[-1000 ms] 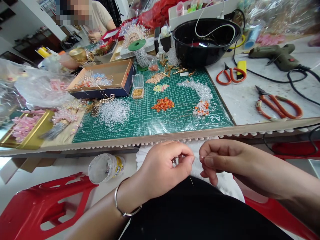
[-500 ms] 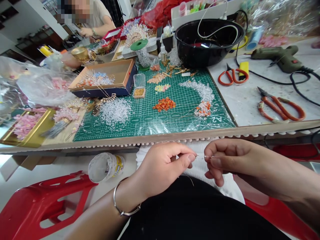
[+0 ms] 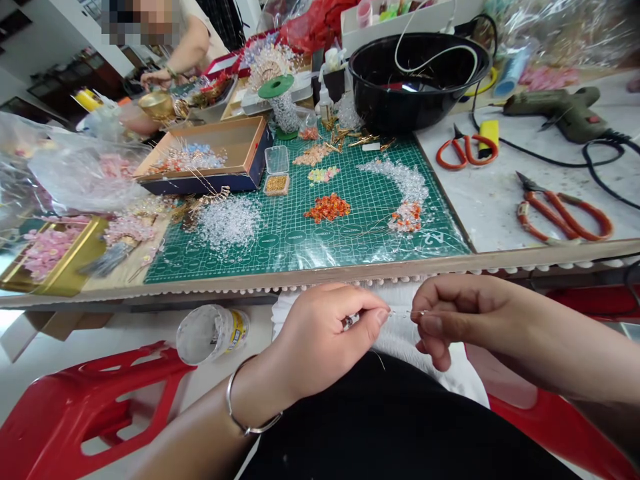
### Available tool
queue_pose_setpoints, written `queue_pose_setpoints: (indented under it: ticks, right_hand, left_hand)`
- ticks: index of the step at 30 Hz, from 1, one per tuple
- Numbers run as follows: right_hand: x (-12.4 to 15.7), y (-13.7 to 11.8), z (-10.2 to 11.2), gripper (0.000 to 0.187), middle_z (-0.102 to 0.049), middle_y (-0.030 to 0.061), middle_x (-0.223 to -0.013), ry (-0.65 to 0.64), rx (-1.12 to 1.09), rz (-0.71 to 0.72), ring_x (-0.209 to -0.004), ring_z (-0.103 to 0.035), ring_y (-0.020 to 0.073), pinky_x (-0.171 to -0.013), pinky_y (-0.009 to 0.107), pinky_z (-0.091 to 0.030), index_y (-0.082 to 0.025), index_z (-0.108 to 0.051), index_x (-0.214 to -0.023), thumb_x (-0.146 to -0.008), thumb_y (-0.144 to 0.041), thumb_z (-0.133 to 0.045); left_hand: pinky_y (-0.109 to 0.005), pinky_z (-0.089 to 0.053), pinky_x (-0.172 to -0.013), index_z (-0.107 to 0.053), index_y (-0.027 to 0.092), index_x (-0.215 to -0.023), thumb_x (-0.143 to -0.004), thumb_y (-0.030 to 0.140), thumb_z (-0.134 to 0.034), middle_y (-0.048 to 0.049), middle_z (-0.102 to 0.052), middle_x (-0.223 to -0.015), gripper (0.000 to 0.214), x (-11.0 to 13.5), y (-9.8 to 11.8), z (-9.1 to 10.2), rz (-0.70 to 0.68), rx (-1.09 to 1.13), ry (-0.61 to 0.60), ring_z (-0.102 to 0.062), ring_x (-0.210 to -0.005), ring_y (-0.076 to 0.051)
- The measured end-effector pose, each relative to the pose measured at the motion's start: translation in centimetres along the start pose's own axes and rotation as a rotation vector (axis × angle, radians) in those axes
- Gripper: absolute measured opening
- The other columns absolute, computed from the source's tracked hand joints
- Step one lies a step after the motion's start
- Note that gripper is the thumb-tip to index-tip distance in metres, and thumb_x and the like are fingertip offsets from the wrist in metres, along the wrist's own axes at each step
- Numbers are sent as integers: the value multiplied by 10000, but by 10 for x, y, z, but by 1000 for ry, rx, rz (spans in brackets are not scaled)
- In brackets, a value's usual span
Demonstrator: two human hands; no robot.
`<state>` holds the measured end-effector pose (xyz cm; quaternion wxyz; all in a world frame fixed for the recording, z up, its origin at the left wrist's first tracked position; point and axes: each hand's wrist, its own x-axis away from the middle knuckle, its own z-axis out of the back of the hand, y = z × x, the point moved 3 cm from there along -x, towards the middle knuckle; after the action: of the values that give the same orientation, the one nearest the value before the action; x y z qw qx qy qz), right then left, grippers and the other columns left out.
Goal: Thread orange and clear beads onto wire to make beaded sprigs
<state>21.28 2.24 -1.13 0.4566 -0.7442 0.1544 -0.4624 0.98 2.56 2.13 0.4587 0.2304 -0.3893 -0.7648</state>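
Over my lap, below the table's edge, my left hand pinches a thin wire strung with small clear beads between thumb and forefinger. The other end of this beaded wire is pinched by my right hand, a short gap away. A loose wire tail hangs below my left fingers. Ahead, on the green cutting mat, lie a pile of clear beads, a heap of orange beads, and a curved spread of clear beads ending in orange and clear beaded pieces.
Red-handled pliers, small red-handled snips and a glue gun lie at the right. A black bowl and an open box stand behind. A red stool is at lower left; another person sits across.
My hands have drawn slightly farther apart, showing a bit more of the beaded wire. The person across has moved their arm a little to the left.
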Motion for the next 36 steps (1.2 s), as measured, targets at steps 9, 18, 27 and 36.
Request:
queue_pose_setpoints:
  ticks: [9, 18, 27, 36]
  right_hand:
    - [-3, 4, 3, 324, -731, 2, -714, 25, 81, -27, -698, -667, 174, -717, 306, -473, -220, -674, -886, -854, -541, -712]
    - [-1, -2, 3, 317, -720, 3, -710, -17, -17, 34, -642, -659, 146, -660, 274, -503, -206, -697, -828, -884, -518, -702]
    - [0, -7, 11, 321, -774, 45, -882, 84, 316, 143, -834, -720, 246, -763, 355, -561, -234, -724, -892, -895, -546, -646]
    - [11, -23, -36, 225, -749, 141, -1116, 460, 1202, 952, -995, -722, 298, -786, 408, -571, -200, -562, -1156, -952, -126, -500]
  left_hand:
    - [-212, -484, -663, -758, 130, -944, -914, 109, -619, -9, -760, -781, 144, 4, 4, 0, -163, -70, 164, -663, -693, -106]
    - [-245, -451, -602, -724, 123, -890, -924, 101, -582, -23, -699, -701, 148, 5, 4, -5, -341, -282, 207, -608, -613, -118]
    - [-274, -393, -580, -699, 138, -805, -912, 106, -551, -9, -640, -668, 186, 6, 0, -5, -378, -359, 168, -524, -597, -116]
    - [-222, -411, -634, -631, 157, -726, -868, 107, -582, 38, -608, -660, 158, -2, 1, -4, -79, -42, 48, -532, -635, -84]
